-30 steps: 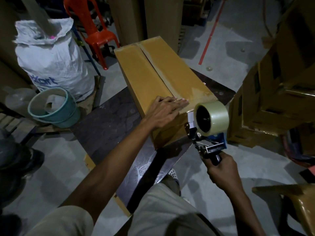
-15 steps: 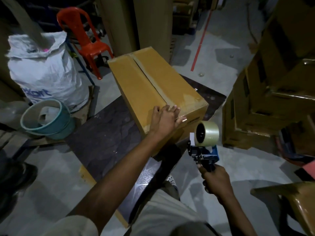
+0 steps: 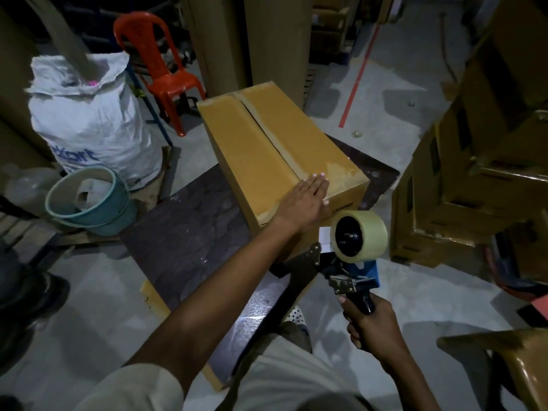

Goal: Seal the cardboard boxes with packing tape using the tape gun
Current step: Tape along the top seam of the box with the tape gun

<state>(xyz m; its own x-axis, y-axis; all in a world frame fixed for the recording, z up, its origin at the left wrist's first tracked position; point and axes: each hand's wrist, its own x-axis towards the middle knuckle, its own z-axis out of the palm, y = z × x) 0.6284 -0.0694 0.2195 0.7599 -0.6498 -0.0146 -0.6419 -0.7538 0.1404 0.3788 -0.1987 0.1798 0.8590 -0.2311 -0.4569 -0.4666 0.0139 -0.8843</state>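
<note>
Cardboard box [image 3: 275,155]: on dark board, centre seam taped end to end.
Left hand [image 3: 305,203]: flat, fingers straight, pressing tape at near edge.
Right hand [image 3: 373,327]: gripping tape gun [image 3: 353,262], held clear of box.
Remaining: apparently further boxes.

Dim overall, light falling from above onto the cardboard box [image 3: 267,149] top and white sack [image 3: 89,123]; glare patch on dark board [image 3: 252,318], soft floor [image 3: 391,114] shadows, murky bowed edges, fine detail smeared.
</note>
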